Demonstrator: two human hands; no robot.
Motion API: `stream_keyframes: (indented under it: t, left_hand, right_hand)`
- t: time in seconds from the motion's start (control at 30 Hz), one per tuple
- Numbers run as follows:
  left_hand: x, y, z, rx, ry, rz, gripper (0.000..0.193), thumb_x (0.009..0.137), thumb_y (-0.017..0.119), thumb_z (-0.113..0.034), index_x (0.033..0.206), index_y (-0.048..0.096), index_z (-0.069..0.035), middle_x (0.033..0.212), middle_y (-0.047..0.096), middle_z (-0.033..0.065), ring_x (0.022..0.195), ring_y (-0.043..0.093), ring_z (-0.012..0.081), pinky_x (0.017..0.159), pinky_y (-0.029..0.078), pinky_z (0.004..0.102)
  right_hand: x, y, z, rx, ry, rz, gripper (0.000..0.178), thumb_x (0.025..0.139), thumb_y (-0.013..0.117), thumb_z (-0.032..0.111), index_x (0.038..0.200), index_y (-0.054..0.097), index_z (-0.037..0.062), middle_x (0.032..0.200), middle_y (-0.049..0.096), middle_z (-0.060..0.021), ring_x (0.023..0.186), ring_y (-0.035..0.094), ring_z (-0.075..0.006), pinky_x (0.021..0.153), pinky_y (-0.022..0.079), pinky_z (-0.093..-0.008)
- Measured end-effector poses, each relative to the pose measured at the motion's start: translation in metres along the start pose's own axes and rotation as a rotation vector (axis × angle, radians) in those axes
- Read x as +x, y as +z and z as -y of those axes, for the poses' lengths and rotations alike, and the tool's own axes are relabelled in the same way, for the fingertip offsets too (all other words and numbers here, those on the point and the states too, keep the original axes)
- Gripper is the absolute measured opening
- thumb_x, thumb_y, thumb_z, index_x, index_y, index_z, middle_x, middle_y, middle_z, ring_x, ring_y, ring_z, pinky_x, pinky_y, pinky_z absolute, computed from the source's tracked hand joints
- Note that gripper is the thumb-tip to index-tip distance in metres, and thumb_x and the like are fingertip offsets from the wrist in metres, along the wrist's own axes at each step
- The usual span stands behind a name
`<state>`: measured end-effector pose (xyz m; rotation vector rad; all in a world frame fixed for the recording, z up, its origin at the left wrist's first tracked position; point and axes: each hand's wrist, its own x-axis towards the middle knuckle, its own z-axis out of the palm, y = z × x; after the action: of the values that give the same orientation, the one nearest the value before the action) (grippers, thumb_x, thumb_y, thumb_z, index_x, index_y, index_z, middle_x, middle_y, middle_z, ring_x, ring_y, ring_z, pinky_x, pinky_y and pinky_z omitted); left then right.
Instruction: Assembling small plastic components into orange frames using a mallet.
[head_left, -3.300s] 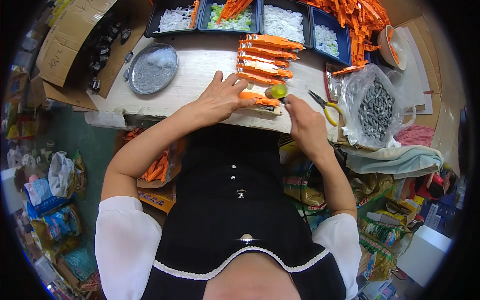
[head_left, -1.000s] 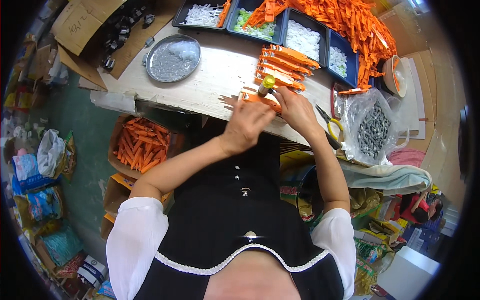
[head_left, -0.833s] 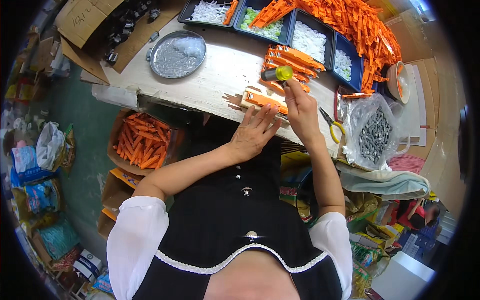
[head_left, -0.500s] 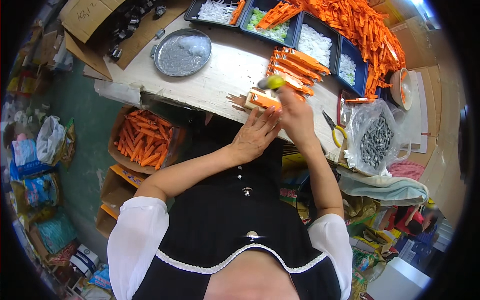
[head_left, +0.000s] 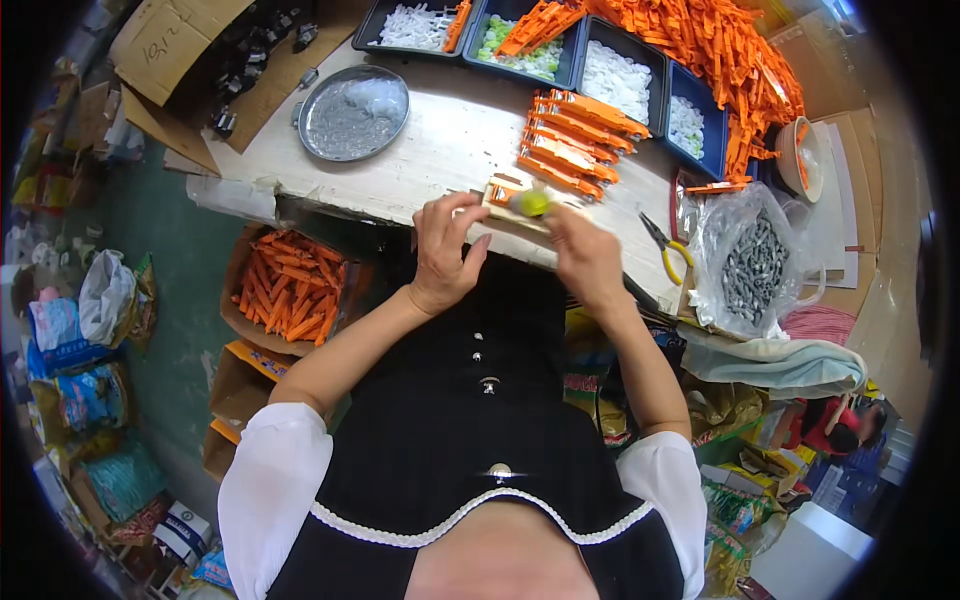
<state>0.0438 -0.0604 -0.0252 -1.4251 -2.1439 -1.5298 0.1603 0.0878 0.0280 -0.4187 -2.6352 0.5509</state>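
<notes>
My right hand [head_left: 590, 258] is closed round the handle of a small mallet [head_left: 533, 204] with a yellow-green head. The head is over a pale wooden block [head_left: 497, 212] at the table's near edge. An orange plastic part [head_left: 502, 193] lies in the block, partly hidden by the mallet. My left hand [head_left: 445, 255] is at the block's left end, fingers bent and apart, thumb spread, fingertips close to the wood. Whether they touch it I cannot tell. Just beyond the block lies a row of several orange plastic parts [head_left: 570, 150].
Trays of small white and green pieces [head_left: 620, 85] line the back, beside a heap of orange parts [head_left: 730, 70]. A round metal dish [head_left: 353, 115] stands left. Pliers [head_left: 665, 248] and a bag of grey pieces [head_left: 755, 265] lie right. Below left is a box of orange parts [head_left: 290, 285].
My left hand has drawn back leftward off the block, its fingers now bent rather than flat. The mallet has come down nearer the block. The whole view has shifted slightly.
</notes>
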Motion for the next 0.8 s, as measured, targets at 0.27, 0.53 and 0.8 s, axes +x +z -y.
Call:
stream_keyframes:
  t: [0.27, 0.53, 0.8]
  left_hand:
    - [0.033, 0.018, 0.000, 0.060, 0.116, 0.158, 0.051, 0.070, 0.066, -0.007, 0.117, 0.048, -0.007, 0.109, 0.052, 0.0097, 0.104, 0.047, 0.0239, 0.087, 0.029, 0.0369]
    - [0.060, 0.031, 0.025, 0.001, 0.404, 0.392, 0.034, 0.068, 0.066, -0.006, 0.101, 0.059, -0.009, 0.092, 0.055, 0.0044, 0.089, 0.050, 0.0218, 0.081, 0.033, 0.0359]
    - [0.123, 0.062, 0.013, 0.120, 0.545, 0.235, 0.020, 0.066, 0.062, -0.007, 0.084, 0.057, -0.009, 0.086, 0.054, 0.0023, 0.085, 0.050, 0.0206, 0.077, 0.033, 0.0363]
  right_hand:
    - [0.008, -0.011, -0.022, -0.147, 0.226, 0.110, 0.017, 0.091, 0.046, 0.020, 0.098, 0.058, 0.0087, 0.075, 0.061, -0.0178, 0.064, 0.059, -0.0353, 0.054, 0.045, -0.0416]
    - [-0.041, -0.035, -0.073, -0.296, 0.301, -0.169, 0.015, 0.086, 0.052, 0.020, 0.095, 0.058, 0.0083, 0.073, 0.060, -0.0132, 0.067, 0.058, -0.0328, 0.056, 0.044, -0.0412]
    - [-0.062, -0.027, -0.091, -0.410, 0.399, -0.088, 0.019, 0.081, 0.059, 0.016, 0.099, 0.061, 0.0096, 0.089, 0.055, -0.0079, 0.084, 0.053, -0.0259, 0.071, 0.039, -0.0377]
